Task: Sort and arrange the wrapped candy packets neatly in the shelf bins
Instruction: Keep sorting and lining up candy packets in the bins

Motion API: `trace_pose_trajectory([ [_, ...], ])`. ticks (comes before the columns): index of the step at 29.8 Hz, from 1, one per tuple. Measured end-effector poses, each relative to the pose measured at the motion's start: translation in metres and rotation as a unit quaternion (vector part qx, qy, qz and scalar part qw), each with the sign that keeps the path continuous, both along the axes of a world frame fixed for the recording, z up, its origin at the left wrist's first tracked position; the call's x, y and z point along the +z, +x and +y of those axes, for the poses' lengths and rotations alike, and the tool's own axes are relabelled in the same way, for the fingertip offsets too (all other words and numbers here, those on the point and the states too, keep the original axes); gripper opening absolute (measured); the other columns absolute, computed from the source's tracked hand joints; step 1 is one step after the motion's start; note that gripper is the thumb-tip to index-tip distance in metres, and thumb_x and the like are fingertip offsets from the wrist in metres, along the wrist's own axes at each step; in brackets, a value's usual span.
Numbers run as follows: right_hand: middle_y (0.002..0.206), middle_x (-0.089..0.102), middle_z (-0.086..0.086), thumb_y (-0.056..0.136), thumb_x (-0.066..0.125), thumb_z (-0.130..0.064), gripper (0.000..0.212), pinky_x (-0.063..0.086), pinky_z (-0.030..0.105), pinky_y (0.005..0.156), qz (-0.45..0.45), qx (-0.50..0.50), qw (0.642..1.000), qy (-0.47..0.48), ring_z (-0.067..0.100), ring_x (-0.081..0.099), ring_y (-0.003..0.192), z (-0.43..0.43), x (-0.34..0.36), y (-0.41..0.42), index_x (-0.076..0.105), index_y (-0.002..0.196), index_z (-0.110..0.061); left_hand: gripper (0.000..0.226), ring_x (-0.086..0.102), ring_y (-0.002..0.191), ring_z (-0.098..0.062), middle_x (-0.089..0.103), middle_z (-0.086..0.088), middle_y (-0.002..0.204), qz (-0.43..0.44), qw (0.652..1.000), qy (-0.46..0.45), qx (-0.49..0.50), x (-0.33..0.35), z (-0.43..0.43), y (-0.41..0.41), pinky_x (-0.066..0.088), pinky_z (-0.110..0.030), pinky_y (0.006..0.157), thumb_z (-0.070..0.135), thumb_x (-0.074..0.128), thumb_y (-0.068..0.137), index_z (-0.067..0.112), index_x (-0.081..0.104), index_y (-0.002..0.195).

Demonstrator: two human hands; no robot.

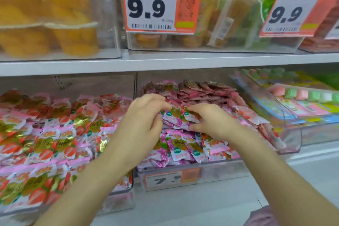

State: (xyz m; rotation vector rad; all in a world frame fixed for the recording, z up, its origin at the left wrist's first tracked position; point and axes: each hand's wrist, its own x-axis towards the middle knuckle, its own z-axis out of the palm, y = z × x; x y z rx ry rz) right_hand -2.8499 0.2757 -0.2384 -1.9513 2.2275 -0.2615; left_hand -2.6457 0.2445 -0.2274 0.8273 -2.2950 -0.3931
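My left hand (145, 115) and right hand (211, 121) pinch a clump of purple packets (175, 116) upright, faces toward me. The bin (220, 172) is packed around them.

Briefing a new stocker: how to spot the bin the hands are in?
On the lower shelf, below the left orange 9.9 tag, find the middle clear bin. It bears a 7.9 tag and holds purple grape-print packets, unlike the strawberry-print packets left of it.
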Motion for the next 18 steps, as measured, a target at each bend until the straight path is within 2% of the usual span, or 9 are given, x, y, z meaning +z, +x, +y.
trace_pose_trajectory([
  [2,0.138,0.051,0.001,0.085,0.066,-0.034,0.058,0.041,0.033,0.100,0.029,-0.005,0.999,-0.019,0.020,0.048,0.124,-0.001,-0.004,-0.002,0.046,0.138,-0.020,0.030,0.041,0.114,-0.001,0.049,0.016,0.114,0.001,1.000,0.000,-0.001,-0.002,-0.002,-0.002,0.019,0.003,0.094,0.002,0.049,0.090,0.020,0.065,0.107],
  [5,0.114,0.066,-0.001,0.089,0.060,-0.035,0.032,0.049,0.037,0.086,0.049,-0.015,0.996,-0.075,0.020,0.059,0.104,0.003,-0.001,-0.007,0.062,0.119,-0.022,0.028,0.041,0.108,0.009,0.050,0.017,0.114,-0.001,1.000,0.005,-0.001,-0.001,-0.003,-0.002,0.020,0.004,0.093,0.004,0.050,0.090,0.020,0.065,0.107],
  [8,0.088,0.068,-0.007,0.093,0.053,-0.039,0.023,0.051,0.035,0.070,0.000,-0.062,0.982,-0.176,0.016,0.062,0.082,0.014,0.004,-0.015,0.068,0.097,-0.021,0.029,0.037,0.105,0.021,0.050,0.019,0.114,0.001,1.000,0.007,-0.014,0.001,-0.003,-0.001,0.019,0.006,0.090,0.005,0.049,0.090,0.022,0.065,0.108],
  [11,0.083,0.067,-0.005,0.094,0.053,-0.026,0.015,0.053,0.038,0.069,-0.053,-0.108,0.954,-0.274,0.020,0.065,0.081,0.033,0.015,-0.022,0.066,0.098,-0.020,0.029,0.038,0.106,0.020,0.051,0.019,0.115,0.002,1.000,0.008,-0.023,-0.001,-0.002,0.000,0.021,0.006,0.088,0.007,0.049,0.091,0.024,0.064,0.108],
  [13,0.081,0.067,-0.004,0.093,0.053,-0.029,0.015,0.052,0.039,0.069,-0.032,-0.100,0.963,-0.249,0.020,0.064,0.079,0.046,0.020,-0.022,0.067,0.097,-0.022,0.028,0.041,0.106,0.012,0.052,0.016,0.116,-0.003,1.000,0.004,-0.017,-0.004,-0.002,0.001,0.023,0.003,0.090,0.008,0.049,0.091,0.023,0.064,0.108],
  [15,0.070,0.060,-0.012,0.090,0.057,-0.034,0.013,0.049,0.034,0.072,0.000,-0.079,0.986,-0.149,0.011,0.058,0.071,0.055,0.020,-0.017,0.068,0.092,-0.026,0.026,0.044,0.110,0.003,0.054,0.014,0.116,-0.010,1.000,-0.003,-0.004,-0.007,-0.001,0.001,0.027,-0.003,0.092,0.009,0.048,0.092,0.022,0.065,0.108],
  [17,0.072,0.059,-0.012,0.085,0.061,-0.024,0.006,0.050,0.032,0.075,-0.042,-0.075,0.995,-0.052,0.000,0.053,0.065,0.058,0.018,-0.013,0.067,0.083,-0.024,0.026,0.049,0.110,-0.006,0.057,0.010,0.114,-0.027,0.999,-0.022,0.004,-0.009,0.000,0.001,0.031,-0.011,0.092,0.012,0.045,0.091,0.020,0.065,0.107],
  [18,0.078,0.061,-0.009,0.082,0.061,-0.018,0.008,0.051,0.033,0.074,-0.065,-0.080,0.994,-0.029,0.001,0.054,0.065,0.058,0.017,-0.011,0.068,0.080,-0.019,0.027,0.051,0.109,-0.011,0.059,0.008,0.114,-0.039,0.998,-0.039,0.006,-0.011,0.001,0.000,0.034,-0.017,0.092,0.012,0.046,0.089,0.018,0.066,0.106],
])
